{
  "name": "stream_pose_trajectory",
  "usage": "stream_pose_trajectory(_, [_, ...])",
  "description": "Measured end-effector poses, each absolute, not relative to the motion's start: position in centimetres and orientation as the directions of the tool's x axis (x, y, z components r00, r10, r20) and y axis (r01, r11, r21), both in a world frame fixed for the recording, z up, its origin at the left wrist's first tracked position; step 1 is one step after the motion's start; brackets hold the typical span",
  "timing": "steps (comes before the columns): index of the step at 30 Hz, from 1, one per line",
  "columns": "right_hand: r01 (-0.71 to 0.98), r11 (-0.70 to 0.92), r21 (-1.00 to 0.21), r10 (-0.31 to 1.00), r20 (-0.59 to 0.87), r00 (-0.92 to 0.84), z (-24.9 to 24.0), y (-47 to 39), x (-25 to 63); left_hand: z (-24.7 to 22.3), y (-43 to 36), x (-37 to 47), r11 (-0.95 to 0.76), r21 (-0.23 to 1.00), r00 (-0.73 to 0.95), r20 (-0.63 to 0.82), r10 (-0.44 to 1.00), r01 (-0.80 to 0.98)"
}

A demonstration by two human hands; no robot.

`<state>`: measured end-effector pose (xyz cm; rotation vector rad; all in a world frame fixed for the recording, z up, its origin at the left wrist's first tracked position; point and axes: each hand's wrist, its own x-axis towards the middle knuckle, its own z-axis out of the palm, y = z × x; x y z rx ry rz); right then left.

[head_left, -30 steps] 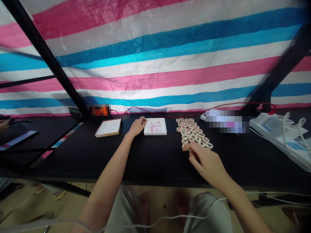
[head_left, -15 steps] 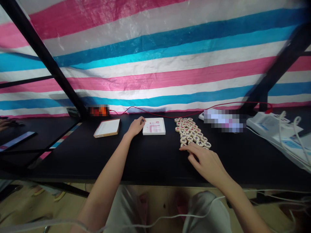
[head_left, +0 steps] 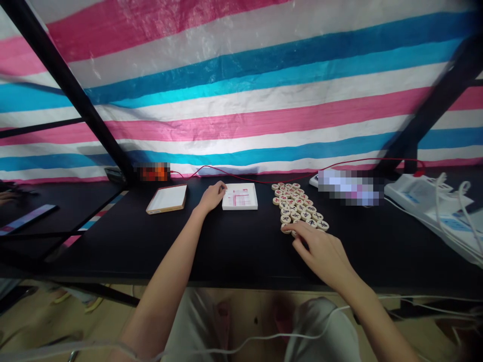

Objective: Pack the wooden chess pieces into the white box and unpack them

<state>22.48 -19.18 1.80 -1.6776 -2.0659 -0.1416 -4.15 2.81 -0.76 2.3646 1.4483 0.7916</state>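
Note:
Round xiangqi pieces [head_left: 295, 201] with red and black characters lie packed in rows on the black table. Over their near end is my right hand [head_left: 322, 247], palm down. Its index fingertip rests at the front-left piece, its thumb stands apart, and the hand covers part of the nearest row. A shallow white box [head_left: 241, 197] with pink-lined paper inside sits left of the pieces. My left hand [head_left: 211, 197] has its curled fingers at the box's far left corner, apparently gripping the edge. Further left lies a shallow tray-like lid [head_left: 167, 198] with a brown rim.
Behind the table [head_left: 241, 256] hangs a striped plastic sheet [head_left: 241, 115]. A red cable [head_left: 241, 177] runs along the back. At right are a blurred-out device [head_left: 349, 188] and a white power strip [head_left: 415, 196] with cables. Black frame posts [head_left: 71, 95] stand at both sides.
My right index fingertip has shifted slightly right onto the front-left piece. My left hand keeps its place at the white box.

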Motion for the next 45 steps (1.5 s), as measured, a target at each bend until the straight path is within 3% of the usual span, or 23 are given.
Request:
stream_pose_trajectory(16, [0.966,0.220,-0.138,0.882,0.450,-0.137,1.84,-19.16,22.36,-0.73,2.74,-4.11,-0.472,0.455,0.365,0.306,0.879,0.756])
stream_pose_trajectory(32, [0.963,0.207,-0.172,0.900,0.420,-0.118,1.40,-19.35,22.65,-0.73,2.74,-4.06,-0.454,0.442,0.361,0.282,0.889,0.773])
stream_pose_trajectory(45, [0.965,0.250,-0.085,0.863,0.472,-0.182,1.40,-18.89,22.80,-0.82,2.81,-4.20,-0.475,0.458,0.363,0.315,0.877,0.751])
